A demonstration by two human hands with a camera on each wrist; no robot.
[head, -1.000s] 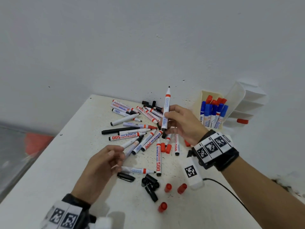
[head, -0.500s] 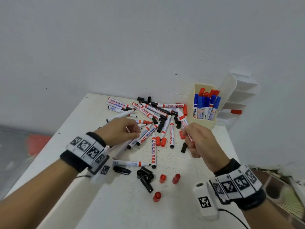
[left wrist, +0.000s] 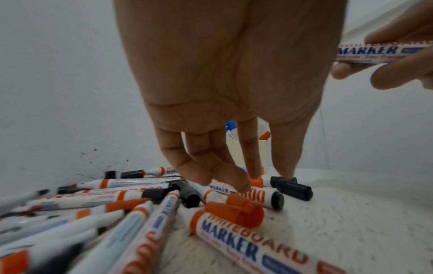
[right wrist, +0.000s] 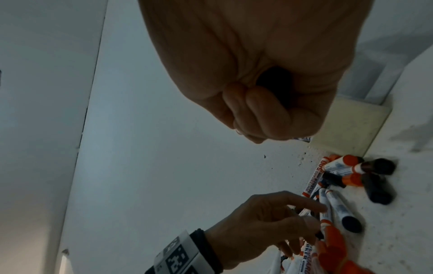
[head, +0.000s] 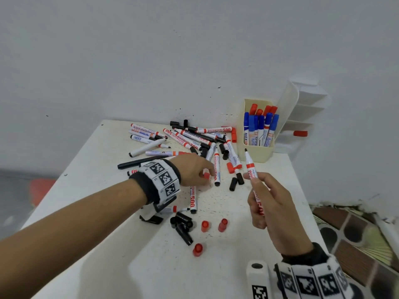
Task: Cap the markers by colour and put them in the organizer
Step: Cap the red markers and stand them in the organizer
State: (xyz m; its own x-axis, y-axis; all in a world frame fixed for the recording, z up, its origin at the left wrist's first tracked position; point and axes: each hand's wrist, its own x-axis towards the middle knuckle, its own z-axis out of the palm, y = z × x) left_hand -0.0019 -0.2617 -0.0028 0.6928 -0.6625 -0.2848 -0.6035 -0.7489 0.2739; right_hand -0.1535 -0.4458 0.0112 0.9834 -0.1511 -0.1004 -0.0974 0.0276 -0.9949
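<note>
My right hand (head: 253, 180) grips an uncapped whiteboard marker (head: 249, 164) with a red collar. It holds the marker tip-up above the table's right side, in front of the cream organizer box (head: 257, 155). My left hand (head: 204, 172) reaches over the pile of uncapped markers (head: 185, 141). Its fingers point down at a red cap (head: 206, 175) and hold nothing. In the left wrist view the fingertips (left wrist: 254, 174) hover over red caps (left wrist: 234, 213) and marker barrels. The right wrist view shows the right hand (right wrist: 269, 111) closed in a fist.
The cream box holds capped blue and red markers (head: 259, 128). Beside it a white tiered holder (head: 302, 111) stands against the wall. Loose red caps (head: 204, 225) and black caps (head: 182, 223) lie on the near table. More black caps (head: 233, 184) lie by the pile.
My left hand has moved right across the pile to the red caps. My right hand has drawn back toward me and turned its marker tip-up.
</note>
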